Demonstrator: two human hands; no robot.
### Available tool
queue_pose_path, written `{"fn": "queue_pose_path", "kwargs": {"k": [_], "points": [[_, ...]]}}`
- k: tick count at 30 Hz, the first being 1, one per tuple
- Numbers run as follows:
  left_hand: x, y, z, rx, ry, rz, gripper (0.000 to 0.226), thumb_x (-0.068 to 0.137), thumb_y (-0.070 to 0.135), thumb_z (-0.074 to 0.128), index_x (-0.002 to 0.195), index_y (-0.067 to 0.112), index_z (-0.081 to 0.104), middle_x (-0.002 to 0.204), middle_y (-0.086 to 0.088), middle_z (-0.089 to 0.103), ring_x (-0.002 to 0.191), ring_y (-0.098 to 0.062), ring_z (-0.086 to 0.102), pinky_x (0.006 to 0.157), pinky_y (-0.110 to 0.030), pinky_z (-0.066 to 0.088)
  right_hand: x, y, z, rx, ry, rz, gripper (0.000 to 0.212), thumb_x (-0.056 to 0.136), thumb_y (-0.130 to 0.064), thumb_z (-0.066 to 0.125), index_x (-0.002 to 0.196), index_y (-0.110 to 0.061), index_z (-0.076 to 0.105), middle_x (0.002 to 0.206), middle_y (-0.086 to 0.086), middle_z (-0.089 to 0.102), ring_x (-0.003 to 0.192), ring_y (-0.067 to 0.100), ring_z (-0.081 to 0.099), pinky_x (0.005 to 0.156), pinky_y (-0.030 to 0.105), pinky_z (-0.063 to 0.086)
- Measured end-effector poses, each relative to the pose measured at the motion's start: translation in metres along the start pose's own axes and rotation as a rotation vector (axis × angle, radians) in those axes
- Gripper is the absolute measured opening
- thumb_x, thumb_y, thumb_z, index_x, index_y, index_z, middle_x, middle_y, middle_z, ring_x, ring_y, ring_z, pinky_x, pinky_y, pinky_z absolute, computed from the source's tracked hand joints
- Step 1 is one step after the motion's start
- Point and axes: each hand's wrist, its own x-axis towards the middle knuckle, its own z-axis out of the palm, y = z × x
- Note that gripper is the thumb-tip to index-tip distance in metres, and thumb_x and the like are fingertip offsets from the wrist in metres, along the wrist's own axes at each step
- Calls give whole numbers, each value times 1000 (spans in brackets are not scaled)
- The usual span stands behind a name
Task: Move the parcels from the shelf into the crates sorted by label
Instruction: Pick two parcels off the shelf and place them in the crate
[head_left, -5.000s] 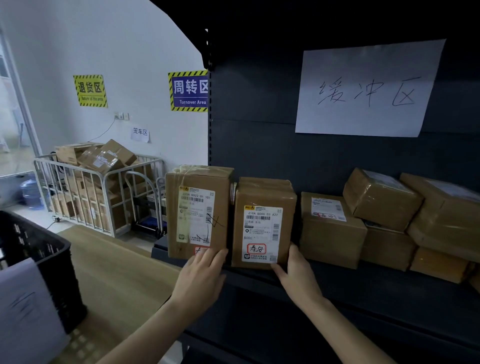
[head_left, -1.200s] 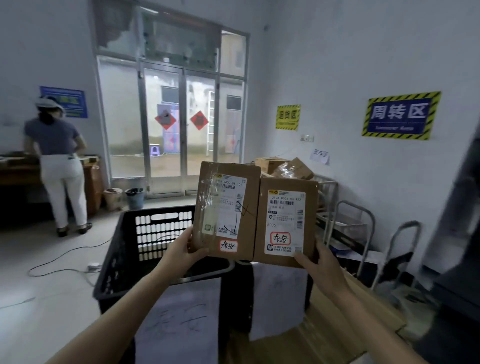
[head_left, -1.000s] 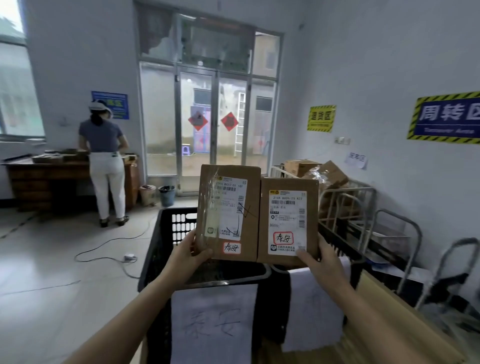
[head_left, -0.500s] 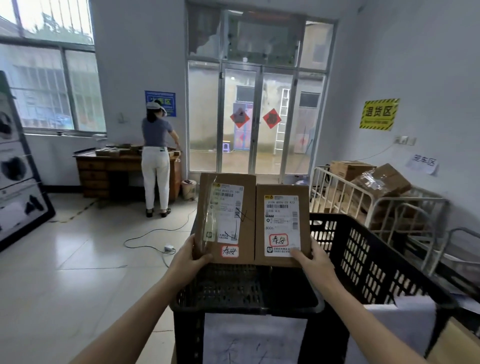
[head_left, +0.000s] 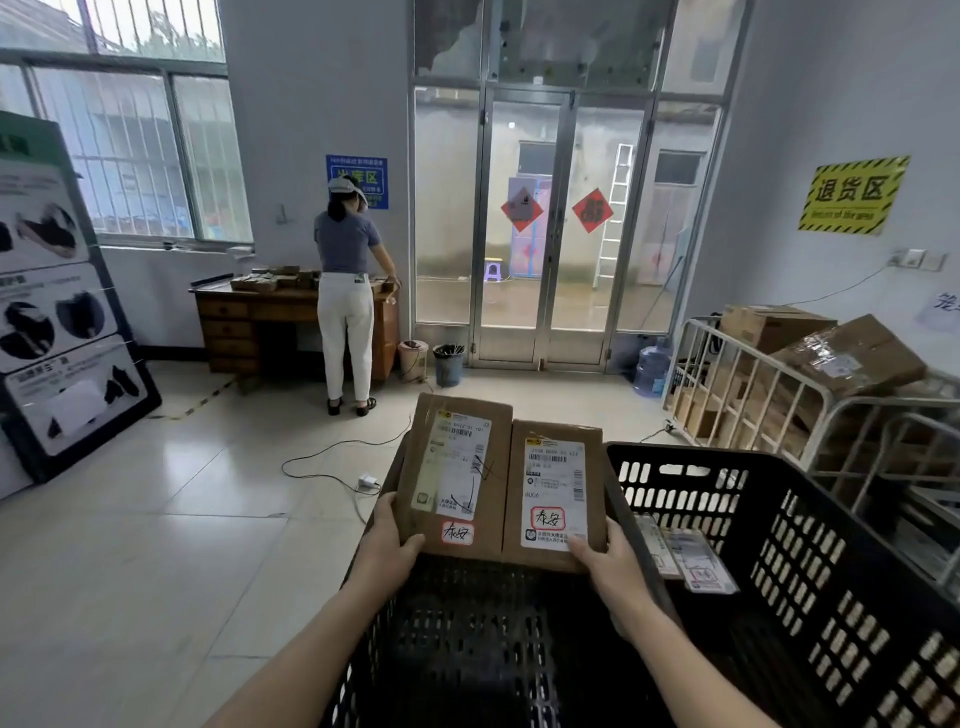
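Observation:
Two brown cardboard parcels sit side by side in my hands, labels facing me. The taller left parcel (head_left: 457, 473) is gripped at its lower left corner by my left hand (head_left: 387, 545). The shorter right parcel (head_left: 556, 493) is gripped at its lower right corner by my right hand (head_left: 605, 558). Both carry a red-ringed handwritten mark on a white label. They hover over the near black crate (head_left: 467, 649), whose inside looks dark. A second black crate (head_left: 779, 519) stands to the right with a few labelled packets (head_left: 685, 551) inside.
A person (head_left: 345, 291) stands with back turned at a wooden desk (head_left: 249, 322) across the tiled floor. A metal cage cart (head_left: 769, 395) with cardboard boxes lines the right wall. A cable (head_left: 332, 457) trails over the floor. A display board (head_left: 57, 312) leans at left.
I have turned away from the shelf toward the crates, carrying both parcels. Over the last second they have dropped lower, down over the near crate.

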Motion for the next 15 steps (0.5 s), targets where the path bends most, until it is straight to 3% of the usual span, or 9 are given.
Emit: {"fn": "queue_pose_path", "kwargs": {"k": [3,7,13,15], "points": [[14,-19,18,-7,-21,-94,62,91,7,52,143,12,17,134,-14,52,120,-30,53,100,-38,42,22,18,8,-23,21,56,48,89,-16,59,134,-11,41,118,5,58,107,21,56,90,34,48],[31,-39,40,-3,-62,-185,62,91,5,51,143,12,18,134,-11,52,120,-28,52,100,-35,41,41,44,15,-32,24,153,44,92,-13,55,134,-10,40,110,4,56,96,17,53,71,24,45],[59,-67,60,33,-108,-315,57,90,7,52,140,13,24,131,-10,54,117,-28,53,93,-30,41,66,78,27,-31,35,300,40,93,-7,51,131,-7,43,105,6,55,98,21,52,87,32,42],[66,-80,66,9,-125,-367,58,88,4,52,139,13,26,130,-10,54,117,-27,53,98,-32,42,75,87,31,-34,26,340,41,93,-7,51,132,-7,43,110,9,58,103,24,54,90,34,43]]}}
